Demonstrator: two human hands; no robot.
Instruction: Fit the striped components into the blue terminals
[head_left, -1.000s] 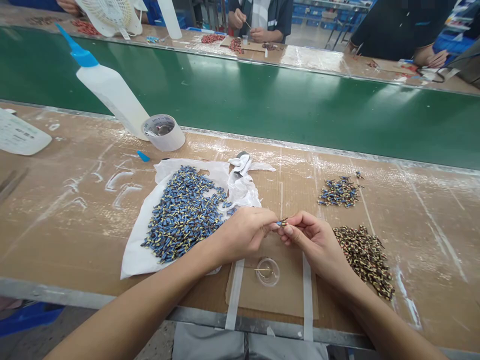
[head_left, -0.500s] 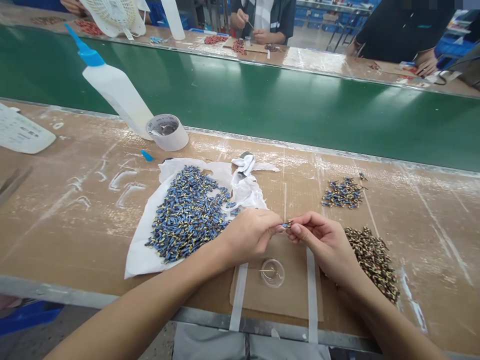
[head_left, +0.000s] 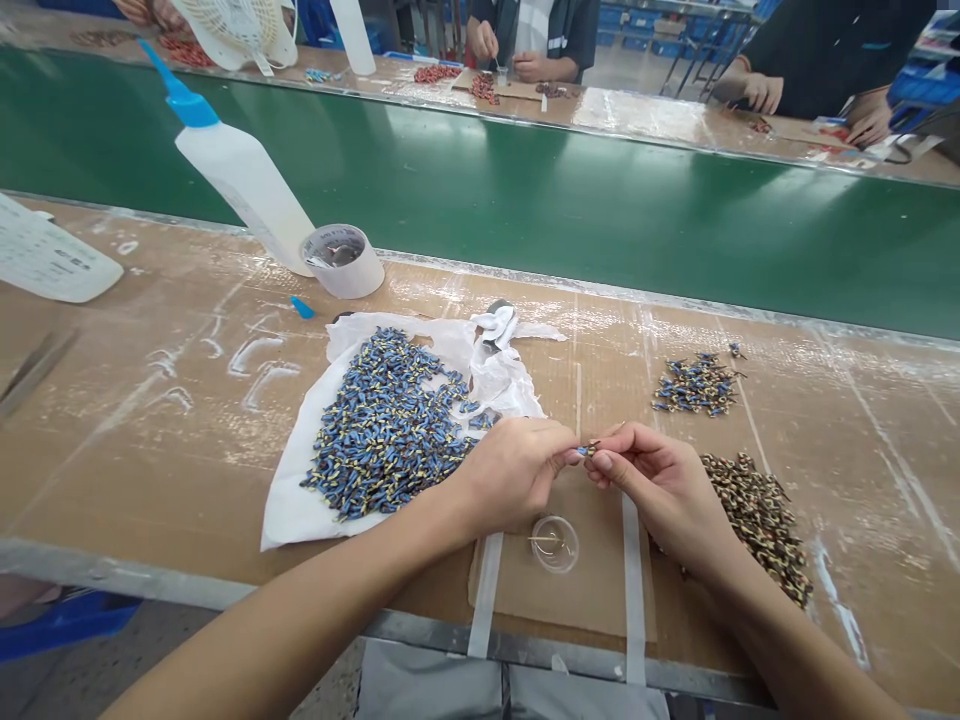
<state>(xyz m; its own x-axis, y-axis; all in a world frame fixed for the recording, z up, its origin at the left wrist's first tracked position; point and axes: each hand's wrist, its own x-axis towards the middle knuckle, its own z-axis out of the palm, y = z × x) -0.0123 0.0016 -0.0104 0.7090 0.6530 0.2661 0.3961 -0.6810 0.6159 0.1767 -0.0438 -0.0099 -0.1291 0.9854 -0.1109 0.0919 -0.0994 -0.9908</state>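
My left hand [head_left: 525,465] pinches the blue end of a tiny part [head_left: 584,451]. The fingertips of my right hand [head_left: 651,478] are closed on the part's dark end, so both hands meet at it. Its exact kind is too small to make out. Left of my hands, a heap of small blue, yellow and dark parts [head_left: 386,430] lies on a white cloth [head_left: 289,510]. To the right are a small pile of blue-and-dark pieces [head_left: 696,384] and a larger brown-and-yellow pile [head_left: 757,520]. Below my hands stands a clear cup [head_left: 555,545] with a thin stick in it.
A white bottle with a blue nozzle [head_left: 244,185] leans beside a tape roll [head_left: 343,262]. A small blue cap [head_left: 302,307] lies nearby. Taped cardboard [head_left: 562,610] sits under the cup. Beyond the green strip [head_left: 525,190], people work at another bench with a fan [head_left: 236,30].
The whole view has shifted slightly to the right. Both my hands keep the same pinch on the tiny part. Across the bench, one person's hand has moved.
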